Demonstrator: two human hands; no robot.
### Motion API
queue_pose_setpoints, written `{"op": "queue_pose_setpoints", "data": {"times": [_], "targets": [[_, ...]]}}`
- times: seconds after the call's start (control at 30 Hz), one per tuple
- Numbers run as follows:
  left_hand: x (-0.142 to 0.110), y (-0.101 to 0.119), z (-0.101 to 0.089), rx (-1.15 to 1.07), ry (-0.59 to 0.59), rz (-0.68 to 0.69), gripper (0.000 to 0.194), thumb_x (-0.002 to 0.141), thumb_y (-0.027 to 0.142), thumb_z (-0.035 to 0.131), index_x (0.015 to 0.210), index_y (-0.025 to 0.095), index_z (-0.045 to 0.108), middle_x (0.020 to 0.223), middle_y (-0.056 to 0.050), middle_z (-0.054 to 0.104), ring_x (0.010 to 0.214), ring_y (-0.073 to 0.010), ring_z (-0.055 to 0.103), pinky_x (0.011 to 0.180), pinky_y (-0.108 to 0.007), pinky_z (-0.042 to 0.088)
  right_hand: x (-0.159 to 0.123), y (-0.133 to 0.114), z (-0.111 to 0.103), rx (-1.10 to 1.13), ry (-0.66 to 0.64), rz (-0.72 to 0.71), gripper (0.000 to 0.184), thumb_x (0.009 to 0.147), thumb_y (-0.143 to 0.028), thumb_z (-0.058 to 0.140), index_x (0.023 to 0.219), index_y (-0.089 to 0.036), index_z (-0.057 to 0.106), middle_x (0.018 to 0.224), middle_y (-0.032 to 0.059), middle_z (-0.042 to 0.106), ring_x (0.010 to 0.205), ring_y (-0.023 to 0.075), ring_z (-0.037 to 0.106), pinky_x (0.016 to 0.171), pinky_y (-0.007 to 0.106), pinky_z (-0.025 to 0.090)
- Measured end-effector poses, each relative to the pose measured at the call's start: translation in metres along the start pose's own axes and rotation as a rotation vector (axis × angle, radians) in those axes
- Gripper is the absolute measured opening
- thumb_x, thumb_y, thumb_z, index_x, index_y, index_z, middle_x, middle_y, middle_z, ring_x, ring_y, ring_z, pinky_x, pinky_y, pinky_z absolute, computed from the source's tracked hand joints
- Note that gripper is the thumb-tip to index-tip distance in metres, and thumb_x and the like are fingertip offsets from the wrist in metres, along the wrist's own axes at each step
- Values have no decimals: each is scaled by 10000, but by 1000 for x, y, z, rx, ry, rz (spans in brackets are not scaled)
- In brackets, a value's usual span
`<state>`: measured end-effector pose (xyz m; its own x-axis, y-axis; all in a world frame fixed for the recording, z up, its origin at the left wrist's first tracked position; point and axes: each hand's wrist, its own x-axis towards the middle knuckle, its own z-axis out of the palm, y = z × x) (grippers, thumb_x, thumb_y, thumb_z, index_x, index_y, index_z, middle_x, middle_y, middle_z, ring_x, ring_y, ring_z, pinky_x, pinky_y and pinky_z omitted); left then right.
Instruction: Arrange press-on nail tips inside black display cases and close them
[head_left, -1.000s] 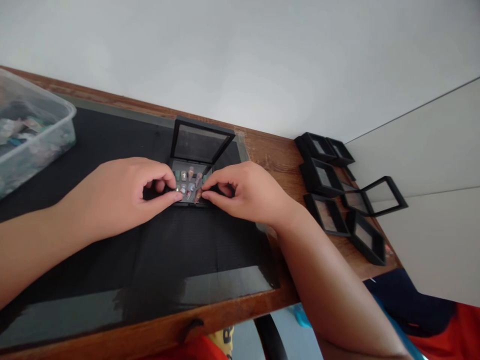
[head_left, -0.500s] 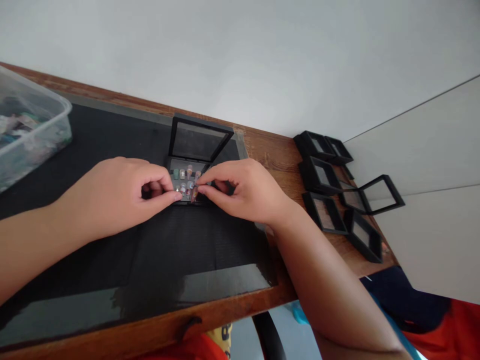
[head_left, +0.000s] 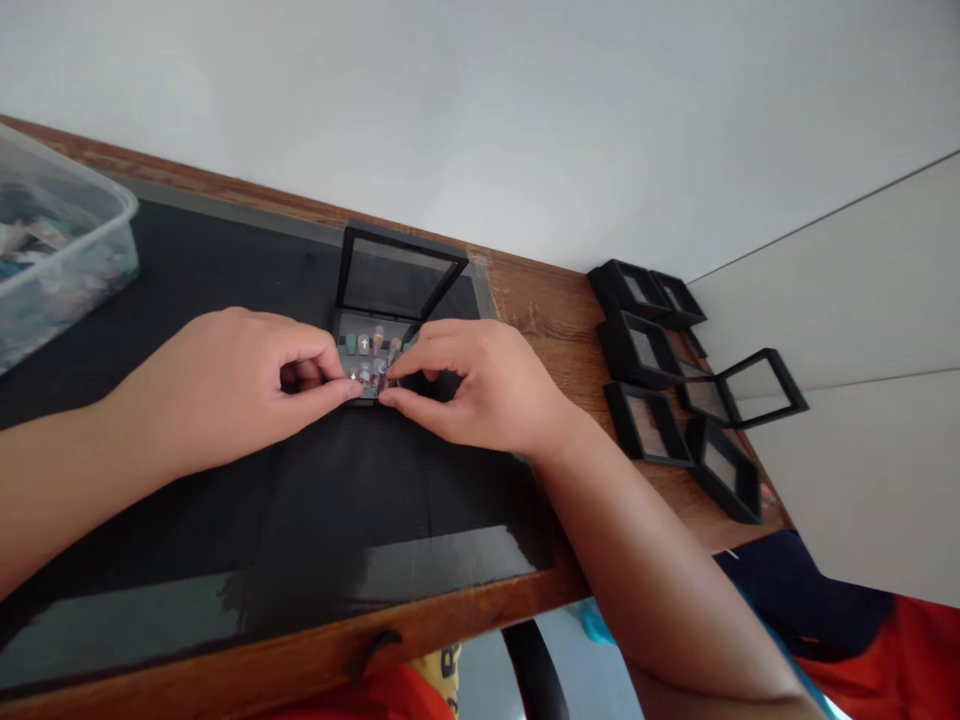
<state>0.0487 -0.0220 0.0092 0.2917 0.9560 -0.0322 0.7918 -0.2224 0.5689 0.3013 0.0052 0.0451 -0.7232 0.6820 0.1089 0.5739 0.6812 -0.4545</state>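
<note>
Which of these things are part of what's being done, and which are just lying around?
Seemingly in use:
open black case
small decorated pieces inside it
left hand, at the case's left side
right hand, fingertips at the pieces
black sheet underneath

Apparently just lying about:
clear plastic tub, left
other black cases, right
dark blue and red cloth, lower right

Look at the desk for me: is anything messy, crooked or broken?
Nothing looks spilled or broken. The black frames on the right look untidy: they sit at different angles, and one frame is open. The right hand partly hides the fake nails in the open case, so I can't check all.
</note>
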Motion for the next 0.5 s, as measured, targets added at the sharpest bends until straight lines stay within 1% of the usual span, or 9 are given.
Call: {"op": "queue_pose_setpoints", "data": {"times": [0.1,0.23,0.37,0.43,0.5], "targets": [[-1,-1,-1,-2,0,-5,388,824,665,565,716,341,750,752,26,797,697,-225,722,622,-357,447,0,0,2,8,13,-24,136,980,-316,800,990,-208,883,923,40,800,797,158,693,685,285,405],[-1,-3,0,-11,15,9,378,823,655,576,715,340,754,753,28,803,699,-220,724,624,-352,456,-1,2,4,32,16,-93,131,1000,-285,778,973,-216,886,886,26,780,757,138,661,660,280,382],[0,1,2,1,17,10,385,820,666,573,715,344,756,755,30,805,698,-224,728,619,-355,464,-2,2,3,34,11,-96,161,1008,-320,777,963,-213,888,860,25,779,735,133,650,648,279,374],[-1,5,-2,4,-3,-13,392,825,677,570,726,353,769,738,42,799,676,-221,726,592,-345,459,-1,1,2,25,4,-82,180,1011,-344,777,968,-210,890,857,27,784,733,134,656,644,279,374],[-6,6,-10,22,-5,-12,403,875,672,553,790,363,798,712,54,785,633,-212,704,561,-334,421,-1,1,1,24,4,-80,195,1011,-353,780,966,-198,890,854,31,787,726,135,663,641,279,381]]}}
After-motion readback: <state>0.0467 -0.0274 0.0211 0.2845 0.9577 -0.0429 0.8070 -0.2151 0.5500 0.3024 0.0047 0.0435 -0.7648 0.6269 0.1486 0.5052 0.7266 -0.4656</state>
